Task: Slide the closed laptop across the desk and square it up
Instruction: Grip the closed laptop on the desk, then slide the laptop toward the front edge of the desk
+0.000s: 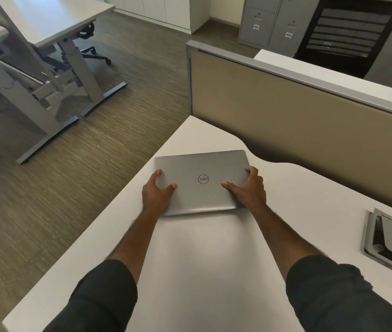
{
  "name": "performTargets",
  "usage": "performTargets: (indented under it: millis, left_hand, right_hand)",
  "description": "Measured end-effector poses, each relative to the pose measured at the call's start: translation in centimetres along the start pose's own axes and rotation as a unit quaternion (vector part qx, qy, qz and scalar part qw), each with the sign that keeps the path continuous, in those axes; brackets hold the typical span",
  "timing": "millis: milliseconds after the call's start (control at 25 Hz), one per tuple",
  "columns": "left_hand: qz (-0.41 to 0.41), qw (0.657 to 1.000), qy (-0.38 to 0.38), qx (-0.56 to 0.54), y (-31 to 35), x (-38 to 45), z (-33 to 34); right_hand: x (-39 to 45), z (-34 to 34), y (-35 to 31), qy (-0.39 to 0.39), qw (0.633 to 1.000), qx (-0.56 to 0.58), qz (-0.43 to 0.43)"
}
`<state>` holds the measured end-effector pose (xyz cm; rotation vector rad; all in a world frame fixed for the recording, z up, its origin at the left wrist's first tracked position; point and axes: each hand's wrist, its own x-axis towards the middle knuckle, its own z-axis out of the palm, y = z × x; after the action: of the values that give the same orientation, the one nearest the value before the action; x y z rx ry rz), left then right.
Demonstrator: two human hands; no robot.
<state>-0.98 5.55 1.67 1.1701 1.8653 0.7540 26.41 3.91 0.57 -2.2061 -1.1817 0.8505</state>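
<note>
Grey laptop (202, 180), lid shut, lies centre frame on the white desk (214, 259), near its left edge. Left hand (156, 195) and right hand (247, 188) clamp its near corners, thumbs on top, fingers curled round the sides. It looks slightly skewed to the desk's left edge, so squaring probably remains.

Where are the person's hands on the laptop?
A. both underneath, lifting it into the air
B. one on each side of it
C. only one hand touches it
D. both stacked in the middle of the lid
B: the left hand holds the left side of the closed laptop and the right hand holds the right side, while it lies flat on the desk.
</note>
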Motion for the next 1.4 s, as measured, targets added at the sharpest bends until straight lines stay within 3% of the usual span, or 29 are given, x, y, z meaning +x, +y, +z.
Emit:
performTargets:
  millis: [440,1400]
  left_hand:
    - [0.053,0.998,-0.016,0.037,-1.1,-5.4,-1.6]
    - [0.046,0.995,-0.065,0.058,-5.6,-23.9,-4.3]
  right_hand:
    - [-4.8,-2.0,2.0,0.031,0.998,0.030,-0.034]
    - [-24.4,-7.0,10.4,0.056,0.996,0.068,-0.001]
